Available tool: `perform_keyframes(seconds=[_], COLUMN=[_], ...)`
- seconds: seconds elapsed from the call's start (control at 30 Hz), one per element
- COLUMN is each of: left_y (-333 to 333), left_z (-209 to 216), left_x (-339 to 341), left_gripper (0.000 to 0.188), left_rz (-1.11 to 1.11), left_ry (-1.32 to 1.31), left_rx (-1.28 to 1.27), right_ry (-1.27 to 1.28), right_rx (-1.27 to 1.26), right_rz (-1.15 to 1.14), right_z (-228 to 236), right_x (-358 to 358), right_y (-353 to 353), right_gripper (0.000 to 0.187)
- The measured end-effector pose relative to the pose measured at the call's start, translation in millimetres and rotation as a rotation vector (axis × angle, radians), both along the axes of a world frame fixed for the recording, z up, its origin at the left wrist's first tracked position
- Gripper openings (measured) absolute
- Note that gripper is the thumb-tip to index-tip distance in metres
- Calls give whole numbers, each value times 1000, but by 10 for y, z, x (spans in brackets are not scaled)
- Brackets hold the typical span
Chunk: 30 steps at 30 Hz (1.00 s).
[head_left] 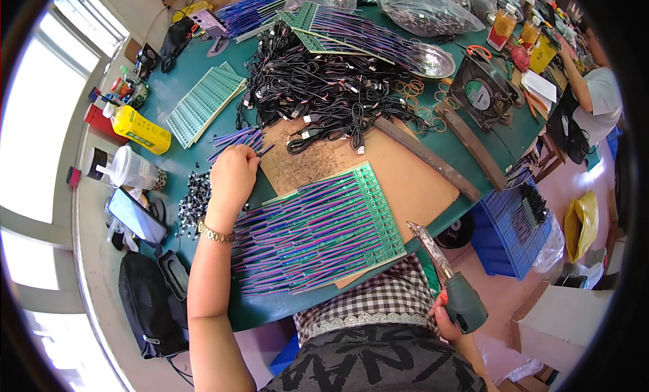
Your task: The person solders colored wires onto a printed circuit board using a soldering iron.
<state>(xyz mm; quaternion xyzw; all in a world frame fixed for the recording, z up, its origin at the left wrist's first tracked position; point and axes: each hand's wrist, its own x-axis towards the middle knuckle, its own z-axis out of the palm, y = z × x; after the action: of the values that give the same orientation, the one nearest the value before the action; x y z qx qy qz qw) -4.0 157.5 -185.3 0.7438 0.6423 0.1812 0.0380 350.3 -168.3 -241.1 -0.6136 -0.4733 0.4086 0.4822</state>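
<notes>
The left hand (232,176) has its fingertips drawn together at loose blue-and-purple wires (245,136); whether they pinch one cannot be told; the wire-covered green circuit-board panel (380,219) lies to its right, nearer the body. The right hand (446,319) is wrapped around a soldering iron (466,303); the panel lies leftward, apart from it.

Soldering iron (454,287): matt plastic handle (467,307), rough metal barrel (433,252)

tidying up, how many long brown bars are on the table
2: left bar along the brown board, right bar beside the black fan; more may be hidden under the cables.
</notes>
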Motion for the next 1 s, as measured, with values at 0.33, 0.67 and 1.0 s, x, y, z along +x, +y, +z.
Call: perform_keyframes(seconds=[0.33,0.67,1.0], left_y=[-76,-1205,-1404], left_z=[218,293,-74], left_x=[41,1039,1229], left_gripper=[11,7,9], left_rz=[13,-537,-623], left_ry=[-238,-510,-408], left_rx=[147,-215,-199], right_ry=[-218,-526,-571], right_rx=[60,12,-17], right_rz=[26,185,284], right_z=[26,269,464], right_x=[8,69,49], right_y=[18,156,122], right_gripper=[13,26,10])
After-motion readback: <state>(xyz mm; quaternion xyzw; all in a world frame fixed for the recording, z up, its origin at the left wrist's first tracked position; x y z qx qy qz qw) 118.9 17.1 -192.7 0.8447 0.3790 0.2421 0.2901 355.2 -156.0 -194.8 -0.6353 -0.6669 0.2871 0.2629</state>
